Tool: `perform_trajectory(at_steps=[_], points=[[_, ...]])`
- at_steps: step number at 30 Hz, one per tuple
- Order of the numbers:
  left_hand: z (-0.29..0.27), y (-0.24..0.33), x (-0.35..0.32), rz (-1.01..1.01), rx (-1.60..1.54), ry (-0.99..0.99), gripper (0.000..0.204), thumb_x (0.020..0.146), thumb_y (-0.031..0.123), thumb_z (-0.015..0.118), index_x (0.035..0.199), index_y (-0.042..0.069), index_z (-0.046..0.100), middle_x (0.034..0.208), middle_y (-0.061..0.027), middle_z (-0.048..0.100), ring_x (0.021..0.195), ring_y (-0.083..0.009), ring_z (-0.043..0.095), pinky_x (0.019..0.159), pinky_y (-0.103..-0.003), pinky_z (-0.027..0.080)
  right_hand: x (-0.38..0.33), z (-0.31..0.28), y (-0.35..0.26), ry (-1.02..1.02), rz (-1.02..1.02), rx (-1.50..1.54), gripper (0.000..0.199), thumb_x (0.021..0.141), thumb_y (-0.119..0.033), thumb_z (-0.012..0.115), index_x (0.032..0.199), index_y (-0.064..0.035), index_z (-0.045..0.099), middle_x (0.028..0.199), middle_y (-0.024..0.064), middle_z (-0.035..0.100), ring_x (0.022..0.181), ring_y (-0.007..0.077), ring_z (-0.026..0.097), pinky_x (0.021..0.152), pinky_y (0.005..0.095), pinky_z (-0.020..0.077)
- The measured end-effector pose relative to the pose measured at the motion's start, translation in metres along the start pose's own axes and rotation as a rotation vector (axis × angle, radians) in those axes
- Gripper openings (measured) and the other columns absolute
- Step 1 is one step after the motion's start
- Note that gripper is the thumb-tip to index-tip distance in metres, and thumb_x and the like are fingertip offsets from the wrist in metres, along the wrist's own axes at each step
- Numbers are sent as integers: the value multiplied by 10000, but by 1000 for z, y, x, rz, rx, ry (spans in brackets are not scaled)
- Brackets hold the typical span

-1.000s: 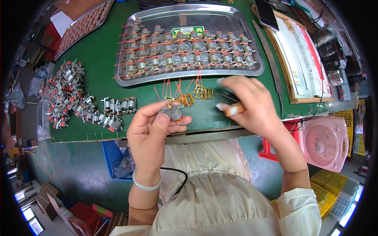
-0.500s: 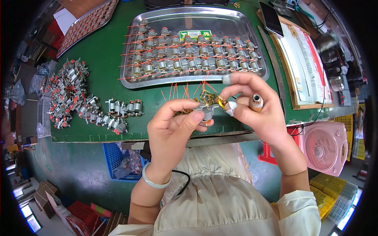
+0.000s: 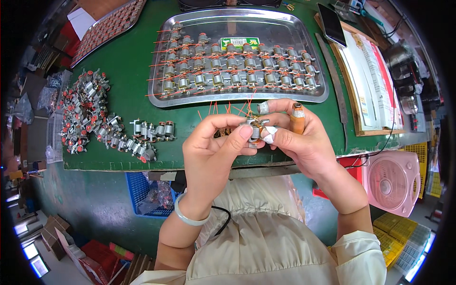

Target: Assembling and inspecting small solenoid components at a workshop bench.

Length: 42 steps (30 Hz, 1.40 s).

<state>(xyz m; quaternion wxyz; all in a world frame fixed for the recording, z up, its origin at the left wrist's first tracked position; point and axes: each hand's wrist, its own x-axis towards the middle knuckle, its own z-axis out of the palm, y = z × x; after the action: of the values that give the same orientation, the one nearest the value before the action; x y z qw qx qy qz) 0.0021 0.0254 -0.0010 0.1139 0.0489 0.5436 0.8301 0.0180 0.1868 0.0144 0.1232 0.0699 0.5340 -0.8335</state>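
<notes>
- Fingers: the left hand pinches a silver part between thumb and fingers; those of the right hand bend at its three o'clock side, whether pinching cannot be told.
- Green table: beneath the hands.
- Metal tray: twelve o'clock, bearing rows of similar parts.
- Loose heap: nine o'clock.
- Silver part: tray's six o'clock.

The green bench carries a silver tray, a heap of small metal cylinders, brass parts with red wires, a long metal strip and a wooden board.
</notes>
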Motion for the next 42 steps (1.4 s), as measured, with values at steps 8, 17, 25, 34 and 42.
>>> perform_trajectory(at_steps=[8,17,25,34,42], points=[[3,1,-1,-8,-4,5,171,823,27,574,964,-48,513,885,-128,602,768,-189,626,622,-262,548,0,0,1,2,-32,12,337,768,-16,622,1061,2,458,897,81,585,838,137,582,735,275,482],[6,3,-2,57,30,-63,198,806,-16,578,979,-50,486,916,-146,599,800,-183,618,707,-254,524,-5,-3,3,30,-171,-204,274,767,-5,603,1007,0,471,907,82,567,813,119,572,707,252,472],[-12,8,1,-5,-54,-26,263,808,-19,568,1049,-33,465,911,-154,609,793,-218,629,655,-259,533,-14,-5,-28,180,-347,-774,206,807,-172,487,905,5,526,723,45,547,616,88,501,550,230,392],[-12,8,1,-19,-368,38,327,881,95,489,1186,6,414,1039,-180,581,868,-250,623,692,-286,542,-23,1,20,38,-587,-474,360,672,77,556,1028,43,517,890,142,591,726,170,565,633,260,460],[-6,-1,-1,-2,-440,133,304,910,118,428,1197,23,407,1089,-171,544,911,-229,608,720,-275,549,-16,11,33,103,-974,-911,312,686,64,596,993,54,542,850,162,560,652,188,532,486,237,422]])
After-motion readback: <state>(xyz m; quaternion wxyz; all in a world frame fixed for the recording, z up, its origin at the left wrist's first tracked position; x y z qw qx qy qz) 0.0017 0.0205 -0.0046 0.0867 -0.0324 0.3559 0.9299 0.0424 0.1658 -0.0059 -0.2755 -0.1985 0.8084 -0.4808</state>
